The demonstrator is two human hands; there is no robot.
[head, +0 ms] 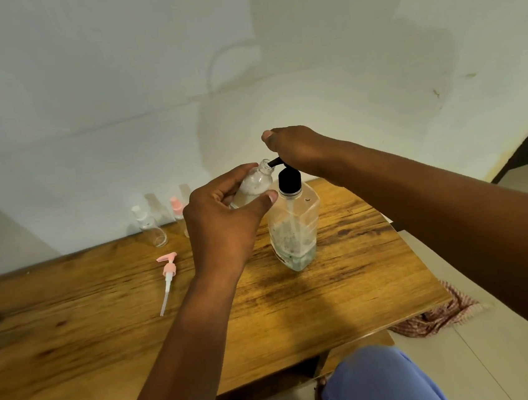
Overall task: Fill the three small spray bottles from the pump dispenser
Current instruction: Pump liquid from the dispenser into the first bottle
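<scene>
Left hand [223, 223] fingers holding small bottle [254, 184], right hand [296, 150] hiding pump dispenser [294, 226] head, grip unclear

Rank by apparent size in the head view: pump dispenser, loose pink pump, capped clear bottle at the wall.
1. pump dispenser, clearly largest.
2. loose pink pump and capped clear bottle: similar; the bottle sits farther away, so unranked.
</scene>
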